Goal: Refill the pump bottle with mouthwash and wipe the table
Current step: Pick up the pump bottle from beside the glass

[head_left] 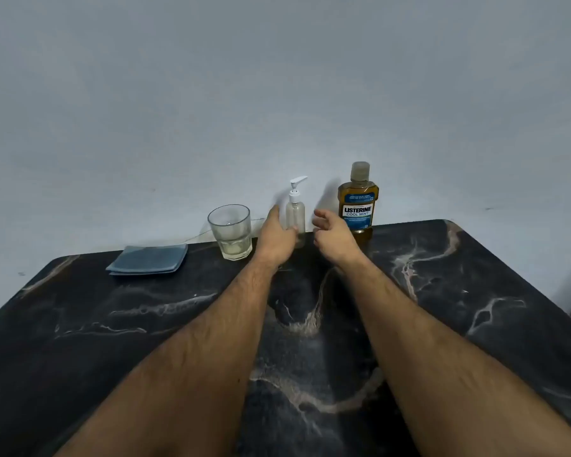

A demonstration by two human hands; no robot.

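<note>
Both hands, left (pixel 275 239) and right (pixel 333 237), hold nothing, each grip open beside the small clear plastic pump bottle (pixel 295 216), which a clumsy grab could topple on the black marbled desk (pixel 475 291).

Pretty bare room honestly. The whole upper half of the frame is a plain pale grey-blue painted wall (pixel 277 77), matte, with a few tiny dark scuffs near the lower left and right. Light is soft and dim, no hard glare anywhere. Filling the bottom half is a black marble-look tabletop with pale cream veins (pixel 459 291), rounded far corners, pushed up against that wall. At the far right edge of the frame, a small dark reddish-brown patch shows past the table, too small to make out.
</note>
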